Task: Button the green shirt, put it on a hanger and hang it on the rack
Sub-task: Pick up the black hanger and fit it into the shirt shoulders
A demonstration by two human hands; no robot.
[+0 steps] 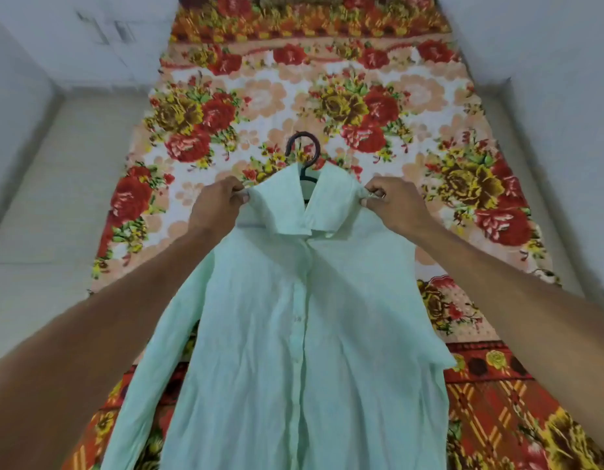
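Two hands pinch the shirt (304,317) at its shoulders: your left hand (216,205), your right hand (393,206). It hangs lengthwise toward you over the bed (327,96), hanger (305,147) hook centred between them.

Pale mint-green shirt (304,317), black hanger (305,150), red/yellow floral bedsheet (395,106) w/ orange border, white walls (531,45)

The single wide-angle view sat on the person's head and looked forward and down along the bed (287,96) from its near end toward its far edge, close over the near part, with both side edges in frame
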